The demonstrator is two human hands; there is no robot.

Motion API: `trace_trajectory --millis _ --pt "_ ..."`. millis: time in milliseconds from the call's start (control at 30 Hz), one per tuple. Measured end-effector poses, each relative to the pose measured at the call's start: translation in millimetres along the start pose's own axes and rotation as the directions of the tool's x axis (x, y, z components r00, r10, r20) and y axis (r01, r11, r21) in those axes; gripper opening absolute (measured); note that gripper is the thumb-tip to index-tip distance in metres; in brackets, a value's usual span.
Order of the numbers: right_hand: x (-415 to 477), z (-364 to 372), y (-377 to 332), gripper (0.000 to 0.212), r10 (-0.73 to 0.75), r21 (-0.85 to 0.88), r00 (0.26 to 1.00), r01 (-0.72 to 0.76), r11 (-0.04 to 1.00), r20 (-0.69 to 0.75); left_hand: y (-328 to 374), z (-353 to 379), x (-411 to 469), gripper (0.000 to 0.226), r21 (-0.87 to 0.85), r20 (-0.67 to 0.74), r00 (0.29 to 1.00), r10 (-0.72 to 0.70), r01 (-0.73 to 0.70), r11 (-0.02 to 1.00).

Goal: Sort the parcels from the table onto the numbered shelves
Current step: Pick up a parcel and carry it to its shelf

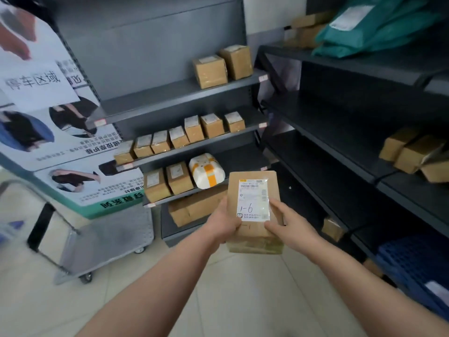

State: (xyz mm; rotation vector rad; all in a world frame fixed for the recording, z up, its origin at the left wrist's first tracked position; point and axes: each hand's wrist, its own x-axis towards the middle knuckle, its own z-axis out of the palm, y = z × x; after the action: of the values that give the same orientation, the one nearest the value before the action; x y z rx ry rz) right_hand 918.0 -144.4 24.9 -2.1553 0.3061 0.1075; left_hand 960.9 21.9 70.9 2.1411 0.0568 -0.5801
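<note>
Grasping one brown parcel point(254, 203), two grips curled round it: left hand point(226, 222) and right hand point(289, 227).

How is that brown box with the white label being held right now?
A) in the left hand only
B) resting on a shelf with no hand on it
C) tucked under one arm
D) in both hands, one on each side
D: the left hand grips the left edge of the brown box and the right hand grips its right edge, in the air in front of the shelves.
</note>
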Motion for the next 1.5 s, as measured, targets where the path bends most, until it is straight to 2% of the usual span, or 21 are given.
trace_trajectory --millis 233,400,600,667,767,967,1167,1200,1267,1333,1400,1500 --pt "113 -29 -37 0.066 -0.141 -0.011 0.987 0.142 0.990 0.077 49 -36 66 0.061 -0.123 -0.156 0.988 -0.006 -0.013 0.992" --pt "166 -29 -66 0.066 -0.196 0.015 0.968 0.196 0.980 0.159 66 -65 102 0.065 -0.109 -0.215 0.976 -0.024 0.000 0.994" --pt "232 -31 -128 0.066 -0.309 0.019 0.938 0.310 0.951 0.159 92 -121 150 0.067 -0.073 -0.340 0.940 0.033 -0.061 0.995" --pt "258 -29 -154 0.067 -0.349 0.030 0.925 0.349 0.937 0.150 100 -146 169 0.071 -0.065 -0.375 0.926 0.052 -0.082 0.994" --pt "300 -21 -192 0.067 -0.387 0.026 0.914 0.387 0.922 0.121 112 -185 199 0.063 -0.093 -0.399 0.911 0.105 -0.154 0.984" --pt "385 -6 -263 0.069 -0.442 0.072 0.896 0.438 0.896 0.049 141 -272 275 0.065 -0.026 -0.441 0.876 0.194 -0.229 0.973" --pt "473 -1 -329 0.068 -0.514 0.075 0.857 0.516 0.853 -0.041 176 -343 347 0.058 -0.008 -0.494 0.814 0.307 -0.357 0.934" --pt "489 0 -336 0.067 -0.519 0.040 0.853 0.521 0.852 -0.056 179 -351 360 0.056 -0.010 -0.492 0.808 0.324 -0.378 0.926" --pt "517 1 -344 0.060 -0.531 -0.141 0.846 0.522 0.841 -0.039 186 -357 385 0.055 0.001 -0.468 0.813 0.346 -0.392 0.920" --pt "542 3 -345 0.050 -0.576 -0.350 0.817 0.543 0.763 0.013 186 -358 410 0.055 0.142 -0.436 0.823 0.363 -0.336 0.931" --pt "562 4 -348 0.046 -0.610 -0.416 0.791 0.570 0.708 0.045 185 -358 433 0.059 0.342 -0.473 0.782 0.406 -0.262 0.902" --pt "584 -3 -359 0.046 -0.637 -0.499 0.764 0.591 0.634 0.096 185 -365 454 0.062 0.402 -0.517 0.740 0.431 -0.234 0.885"
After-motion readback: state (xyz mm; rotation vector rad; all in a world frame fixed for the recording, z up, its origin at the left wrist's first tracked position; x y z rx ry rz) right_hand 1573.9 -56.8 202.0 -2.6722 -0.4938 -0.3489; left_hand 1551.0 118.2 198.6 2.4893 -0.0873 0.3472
